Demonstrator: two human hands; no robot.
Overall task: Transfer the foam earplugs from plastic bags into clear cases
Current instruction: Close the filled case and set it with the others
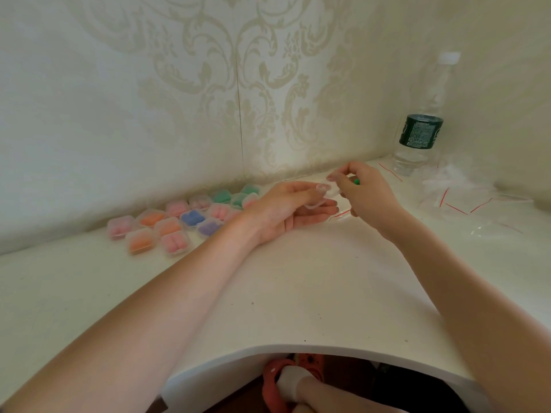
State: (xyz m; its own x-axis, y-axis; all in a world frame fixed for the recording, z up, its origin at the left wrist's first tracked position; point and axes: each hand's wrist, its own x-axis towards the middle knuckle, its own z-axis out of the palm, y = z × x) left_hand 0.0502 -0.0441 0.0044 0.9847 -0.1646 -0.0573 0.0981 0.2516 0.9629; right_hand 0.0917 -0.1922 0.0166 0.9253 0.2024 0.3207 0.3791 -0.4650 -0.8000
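Observation:
My left hand [293, 208] lies palm up on the white table and pinches a small clear case [320, 196] between thumb and fingers. My right hand [362, 193] is just right of it, fingers curled, holding a green foam earplug [356, 181] whose tip peeks out beside its fingers. Several filled clear cases [176, 222] with pink, orange, blue, purple and green earplugs sit in rows at the left along the wall. A plastic bag with a red strip [343, 214] lies under my hands.
A water bottle [422, 129] with a dark green label stands at the back right corner. Several empty clear bags with red zip strips [465, 201] are piled right of it. The white table's [298, 293] curved front edge is near me.

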